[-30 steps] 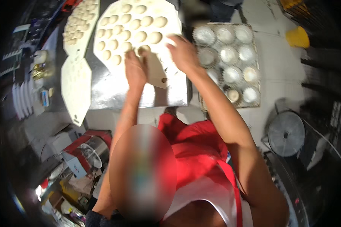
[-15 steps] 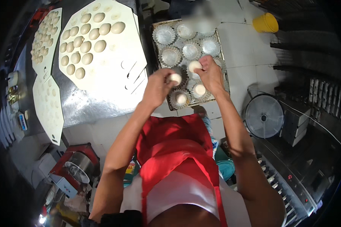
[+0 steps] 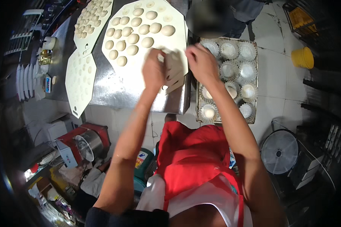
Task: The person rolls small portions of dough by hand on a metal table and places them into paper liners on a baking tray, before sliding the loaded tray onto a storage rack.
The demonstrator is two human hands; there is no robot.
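The left hand (image 3: 154,70) is above the board (image 3: 135,65), near dough balls (image 3: 147,42). The right hand (image 3: 203,65) adjoins the tray (image 3: 199,118). Both appear curled; contents cannot be determined.

The left arm (image 3: 132,138) extends from 7 o'clock, the left hand (image 3: 154,70) curled and blurred between 11 and 12 — its grip is unclear. The right arm (image 3: 236,123) slants in from 5 o'clock, the right hand (image 3: 205,65) half-curled toward 1 — near the other, not touching.

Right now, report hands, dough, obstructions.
Left hand over board; right hand near tray edge. Dough balls on board, some in tins. Right forearm partly hides tins.
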